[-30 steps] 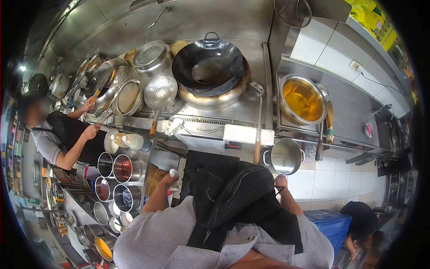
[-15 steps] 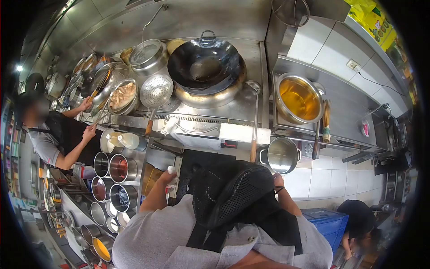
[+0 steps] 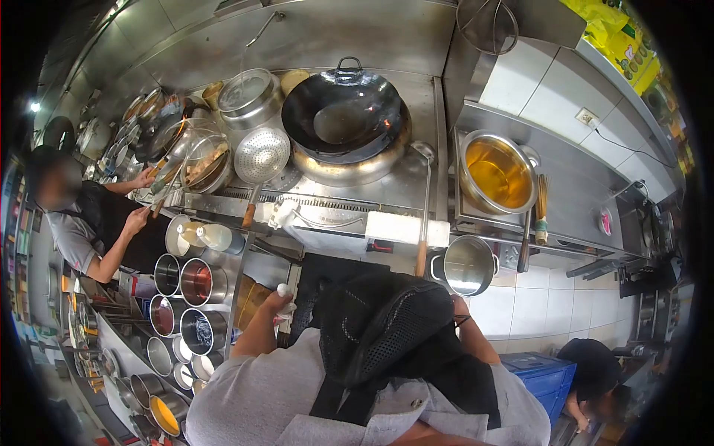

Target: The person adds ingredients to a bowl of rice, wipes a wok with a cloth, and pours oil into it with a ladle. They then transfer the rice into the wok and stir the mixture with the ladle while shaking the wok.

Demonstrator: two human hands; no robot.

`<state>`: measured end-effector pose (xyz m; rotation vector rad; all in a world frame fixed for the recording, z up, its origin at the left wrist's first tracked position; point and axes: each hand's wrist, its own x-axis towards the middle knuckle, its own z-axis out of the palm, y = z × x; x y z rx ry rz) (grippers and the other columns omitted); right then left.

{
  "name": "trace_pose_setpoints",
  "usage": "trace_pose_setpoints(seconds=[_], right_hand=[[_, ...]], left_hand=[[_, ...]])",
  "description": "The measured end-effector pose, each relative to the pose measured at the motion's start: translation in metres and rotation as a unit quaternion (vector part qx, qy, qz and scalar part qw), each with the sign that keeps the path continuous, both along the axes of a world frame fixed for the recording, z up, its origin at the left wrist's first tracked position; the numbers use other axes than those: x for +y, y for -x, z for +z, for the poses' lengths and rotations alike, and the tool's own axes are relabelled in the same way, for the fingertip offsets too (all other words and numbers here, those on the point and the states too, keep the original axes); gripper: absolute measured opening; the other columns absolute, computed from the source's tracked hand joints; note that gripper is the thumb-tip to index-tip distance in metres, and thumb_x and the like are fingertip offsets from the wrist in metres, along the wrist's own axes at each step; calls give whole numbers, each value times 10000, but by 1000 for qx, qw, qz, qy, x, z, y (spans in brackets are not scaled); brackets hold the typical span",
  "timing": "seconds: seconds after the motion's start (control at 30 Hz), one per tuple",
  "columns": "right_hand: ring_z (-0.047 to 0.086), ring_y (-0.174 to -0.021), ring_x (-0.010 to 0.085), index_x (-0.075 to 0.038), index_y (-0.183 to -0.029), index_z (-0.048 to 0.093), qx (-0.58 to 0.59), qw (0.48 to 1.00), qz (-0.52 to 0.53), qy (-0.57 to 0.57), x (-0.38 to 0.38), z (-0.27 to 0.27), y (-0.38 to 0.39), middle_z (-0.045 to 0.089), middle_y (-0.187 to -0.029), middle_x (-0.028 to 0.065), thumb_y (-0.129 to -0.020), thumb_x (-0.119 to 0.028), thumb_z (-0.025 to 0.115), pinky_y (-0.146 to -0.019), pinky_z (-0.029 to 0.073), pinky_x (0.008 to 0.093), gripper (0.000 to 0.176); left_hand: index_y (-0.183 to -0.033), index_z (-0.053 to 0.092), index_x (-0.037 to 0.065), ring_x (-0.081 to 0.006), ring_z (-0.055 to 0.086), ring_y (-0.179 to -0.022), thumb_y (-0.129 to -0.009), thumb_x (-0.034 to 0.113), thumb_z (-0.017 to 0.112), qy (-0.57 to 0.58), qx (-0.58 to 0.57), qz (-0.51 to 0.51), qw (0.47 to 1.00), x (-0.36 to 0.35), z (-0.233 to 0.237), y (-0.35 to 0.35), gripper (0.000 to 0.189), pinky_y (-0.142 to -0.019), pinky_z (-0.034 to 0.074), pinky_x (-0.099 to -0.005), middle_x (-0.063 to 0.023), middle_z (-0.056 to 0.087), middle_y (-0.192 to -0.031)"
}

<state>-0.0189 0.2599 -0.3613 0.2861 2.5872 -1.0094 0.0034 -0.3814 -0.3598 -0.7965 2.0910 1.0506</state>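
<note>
My left hand (image 3: 272, 302) is low at the left of my body, its fingers closed around a small white rounded object (image 3: 282, 289) that I cannot identify. A bit of white cloth (image 3: 285, 310) shows just below it. Black mesh fabric (image 3: 387, 320) on my chest partly hides my right hand (image 3: 460, 306), so its fingers cannot be made out. Nearest to that hand are a two-handled steel pot (image 3: 466, 265) and the wooden handle of a long ladle (image 3: 422, 256). Ahead, a black wok (image 3: 341, 111) sits on the burner with a little liquid inside.
A perforated skimmer (image 3: 262, 154) lies left of the wok. Yellow oil fills a steel pot (image 3: 497, 167) on the right counter. At left, a co-worker (image 3: 111, 223) handles tools over a pan of food; steel containers (image 3: 202, 281) stand nearby. Another person (image 3: 591, 368) bends beside a blue crate (image 3: 539, 379).
The co-worker's strainer has come over the pan of food, and their hands have shifted. My view has tilted slightly, and my hands stay in nearly the same place.
</note>
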Motion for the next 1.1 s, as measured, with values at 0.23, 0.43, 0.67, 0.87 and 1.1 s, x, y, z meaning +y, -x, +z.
trace_pose_setpoints(seconds=[0.23, 0.43, 0.67, 0.87, 1.1], right_hand=[[633, -522, 260, -18, -779, 668, 2, 997, 13, 76, -2, -5, -8, 652, -675, 161, -797, -141, 599, -511, 505, 356, 141], [531, -376, 199, -10, -830, 633, -46, 982, -43, 179, -4, -13, -21, 569, -547, 112, -797, -84, 577, -340, 401, 323, 99], [565, -407, 221, -5, -980, 604, -48, 985, -22, 163, -7, -33, -26, 577, -554, 141, -743, -30, 501, -368, 435, 339, 259], [633, -542, 231, -26, -1078, 578, 56, 972, 67, 217, 18, -101, -45, 640, -674, 155, -776, -43, 522, -493, 507, 350, 307], [597, -470, 188, -1, -1101, 571, -135, 978, -51, 149, -14, -14, -36, 622, -636, 138, -790, -6, 500, -427, 474, 318, 319]], left_hand=[[-1090, 655, 109, -270, 635, -1038, -817, 473, 611, -3, 26, -30, 999, -8, -12, 5, 457, -887, 482, -388, -153, 669, -1069], [-1054, 666, 108, -270, 655, -971, -819, 472, 610, -12, -2, -59, 998, -13, -4, 8, 437, -848, 493, -388, -145, 681, -1016], [-1040, 676, 97, -255, 665, -903, -810, 477, 615, -25, -35, -89, 995, -9, 11, 14, 449, -746, 519, -400, -132, 682, -995], [-987, 651, 80, -182, 608, -744, -802, 505, 655, -170, -22, 24, 985, -13, -6, 57, 463, -618, 486, -376, -43, 637, -845], [-1270, 469, 54, -220, 627, -880, -909, 205, 630, -425, 220, 237, 846, 52, 143, 219, 423, -748, 550, -368, -81, 609, -1059]])
